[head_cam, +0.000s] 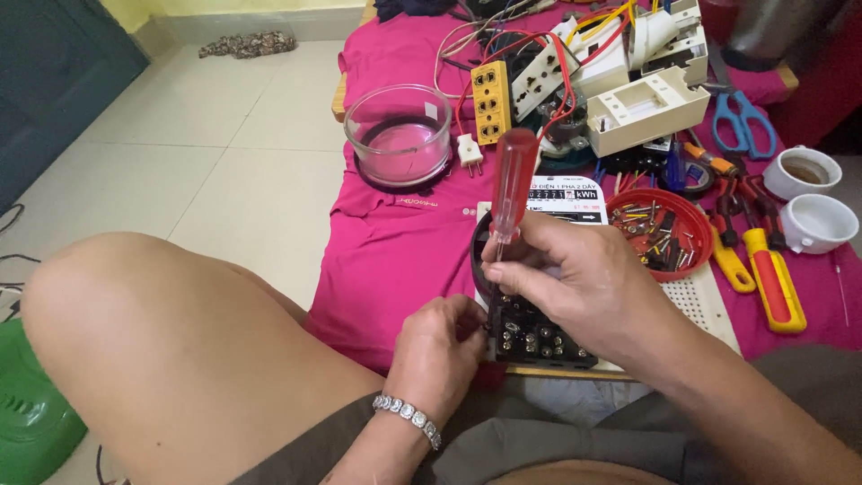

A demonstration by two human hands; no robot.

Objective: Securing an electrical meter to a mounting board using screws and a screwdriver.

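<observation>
Step in hand, as judged: driving or loosening a terminal screw on the black meter base point(539, 337), near desk edge, partly on the pink cloth point(395, 242).

Left to right:
- Green plastic item point(31, 413) on floor, far left; one.
- Bare knee point(153, 332) raised, left of the work.
- Left hand point(440, 346) closed on left edge of meter base, steadying it; bracelet point(409, 415) on wrist; one.
- Glass bowl point(398, 135) on cloth, behind; one.
- White plug point(469, 151) just right of bowl; one.
- Yellow socket strip point(490, 101); one. White sockets beside it, count unclear.
- Screwdriver point(514, 184), red clear handle, upright, shaft down into the terminal row; one in use.
- Right hand point(566, 278) wrapped narrow round shaft below handle, fingertips pinching.
- Red dish point(660, 229) of small screws and bits, right of hand; one; contents too small to count.
- Pliers and drivers point(763, 269) with red-yellow grips, right; about three.
- Blue scissors point(743, 121); one.
- White cups point(813, 198), far right; two.

Next move likely calls for: tip seated square in screw slot, steady downward pressure, base held from sliding. Tip itself hidden behind fingers, cannot tell if seated.
</observation>
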